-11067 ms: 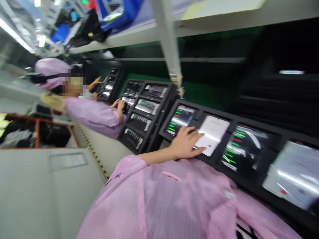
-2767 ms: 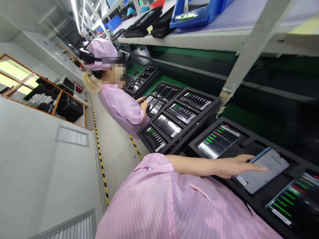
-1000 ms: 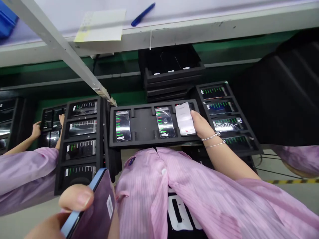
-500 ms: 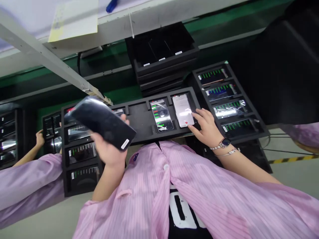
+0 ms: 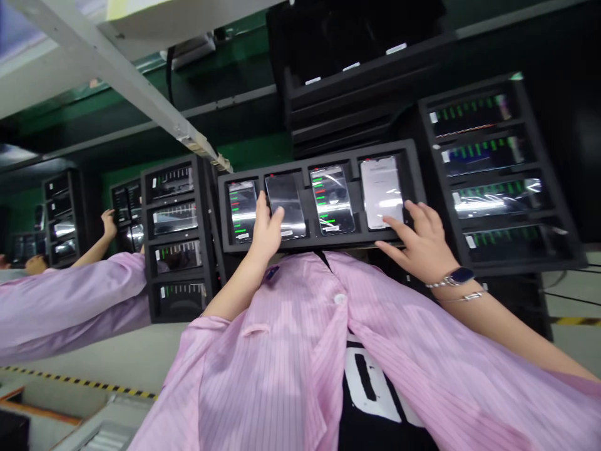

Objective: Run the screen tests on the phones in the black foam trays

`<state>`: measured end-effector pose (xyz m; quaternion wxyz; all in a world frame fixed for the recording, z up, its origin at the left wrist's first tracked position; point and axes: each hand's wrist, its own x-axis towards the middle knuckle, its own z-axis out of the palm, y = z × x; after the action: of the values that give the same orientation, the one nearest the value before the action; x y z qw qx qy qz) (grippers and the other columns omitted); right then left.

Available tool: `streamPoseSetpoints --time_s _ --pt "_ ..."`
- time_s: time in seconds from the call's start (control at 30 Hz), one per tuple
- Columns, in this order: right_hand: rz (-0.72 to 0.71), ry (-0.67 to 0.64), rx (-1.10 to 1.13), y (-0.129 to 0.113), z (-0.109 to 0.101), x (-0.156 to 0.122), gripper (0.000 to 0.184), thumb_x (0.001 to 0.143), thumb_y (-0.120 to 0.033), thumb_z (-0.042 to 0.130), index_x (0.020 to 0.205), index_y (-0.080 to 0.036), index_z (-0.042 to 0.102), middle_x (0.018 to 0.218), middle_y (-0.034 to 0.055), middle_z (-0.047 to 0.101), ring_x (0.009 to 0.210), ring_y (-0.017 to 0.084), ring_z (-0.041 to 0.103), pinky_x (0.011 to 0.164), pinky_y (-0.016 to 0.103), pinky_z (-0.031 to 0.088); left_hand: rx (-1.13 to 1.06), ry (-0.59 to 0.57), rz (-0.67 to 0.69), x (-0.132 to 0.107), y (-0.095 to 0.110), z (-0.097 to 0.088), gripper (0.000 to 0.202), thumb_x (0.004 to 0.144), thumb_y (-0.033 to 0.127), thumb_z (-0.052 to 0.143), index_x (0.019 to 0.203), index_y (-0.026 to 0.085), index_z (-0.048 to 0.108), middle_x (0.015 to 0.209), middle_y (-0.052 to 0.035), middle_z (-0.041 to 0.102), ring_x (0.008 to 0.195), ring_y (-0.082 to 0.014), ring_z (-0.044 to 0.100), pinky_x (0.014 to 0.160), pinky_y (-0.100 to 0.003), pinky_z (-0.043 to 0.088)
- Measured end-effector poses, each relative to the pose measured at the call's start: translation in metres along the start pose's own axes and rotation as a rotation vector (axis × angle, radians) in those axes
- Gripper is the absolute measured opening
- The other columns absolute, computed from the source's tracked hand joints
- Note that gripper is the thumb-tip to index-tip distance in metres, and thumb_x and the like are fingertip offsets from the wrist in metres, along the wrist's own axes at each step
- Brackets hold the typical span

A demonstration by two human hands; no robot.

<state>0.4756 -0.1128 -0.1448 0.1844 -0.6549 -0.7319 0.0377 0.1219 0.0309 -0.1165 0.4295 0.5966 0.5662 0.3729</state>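
A black tray [image 5: 224,216] lies in front of me, its slots holding several smartphones side by side. Over the dark-screened phone [image 5: 291,203] in the second slot is my left hand [image 5: 267,230], thumb and fingers apart at its left edge. The phone appears to lie in its slot. My right hand [image 5: 420,241] is open, fingers spread, at the lower right of the phone with a white screen [image 5: 379,191]. One fingertip seems to touch that screen. Between these two sits a phone with green and red bars [image 5: 332,203]. Another barred phone [image 5: 241,210] fills the leftmost slot.
Trays of phones with green bars stand right [image 5: 507,181] and left [image 5: 176,216]. Behind is a stack of black trays [image 5: 342,106]. A pale metal post [image 5: 136,94] slants across the upper left. A co-worker's hand [image 5: 109,224] is farther left.
My left hand has lowered the dark phone from the air into the tray's second slot and loosened around it. My right hand stays by the white-screened phone. The view has shifted.
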Motion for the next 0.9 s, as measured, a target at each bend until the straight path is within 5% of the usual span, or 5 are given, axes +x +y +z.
streamPoseSetpoints --time_s 0.13,0.23,0.5,0.77,0.9 --pt "0.020 0.082 -0.018 0.002 0.001 0.001 0.076 0.099 -0.072 0.056 0.152 -0.016 0.053 0.159 0.0260 0.045 0.148 0.045 0.042 0.123 0.071 0.031 0.563 -0.113 0.498 -0.034 -0.012 -0.026 0.063 0.102 0.058 0.059 0.157 0.027 0.050 0.178 -0.0142 0.030 0.169 -0.0368 0.019 0.135 -0.064 0.022" --pt "-0.013 0.146 -0.058 0.005 0.005 0.005 0.092 0.095 -0.080 0.054 0.157 -0.013 0.044 0.154 0.0280 0.049 0.146 0.045 0.046 0.122 0.068 0.035 0.711 -0.162 0.622 -0.048 -0.022 -0.031 0.049 0.104 0.048 0.060 0.147 0.025 0.060 0.171 -0.0162 0.041 0.164 -0.0378 0.028 0.131 -0.062 0.032" --pt "-0.020 0.147 -0.088 0.005 0.011 0.005 0.098 0.093 -0.081 0.057 0.157 -0.010 0.041 0.151 0.0296 0.051 0.142 0.046 0.049 0.119 0.062 0.042 0.714 -0.065 0.626 -0.051 -0.028 -0.019 0.036 0.101 0.042 0.066 0.132 0.026 0.072 0.155 -0.0148 0.060 0.155 -0.0357 0.043 0.125 -0.059 0.039" --pt "-0.027 0.179 -0.036 0.007 0.015 0.002 0.090 0.093 -0.074 0.059 0.155 -0.011 0.043 0.149 0.0283 0.053 0.140 0.045 0.050 0.116 0.065 0.041 0.723 -0.179 0.484 -0.052 -0.020 -0.020 0.032 0.100 0.045 0.065 0.122 0.025 0.078 0.154 -0.0140 0.062 0.154 -0.0389 0.044 0.127 -0.064 0.034" --pt "-0.036 0.204 -0.055 0.008 0.016 0.002 0.091 0.091 -0.079 0.058 0.150 -0.010 0.048 0.146 0.0285 0.057 0.136 0.043 0.055 0.116 0.062 0.041 0.712 -0.124 0.519 -0.052 -0.024 -0.018 0.034 0.099 0.047 0.065 0.121 0.023 0.076 0.151 -0.0151 0.064 0.151 -0.0386 0.049 0.125 -0.063 0.038"
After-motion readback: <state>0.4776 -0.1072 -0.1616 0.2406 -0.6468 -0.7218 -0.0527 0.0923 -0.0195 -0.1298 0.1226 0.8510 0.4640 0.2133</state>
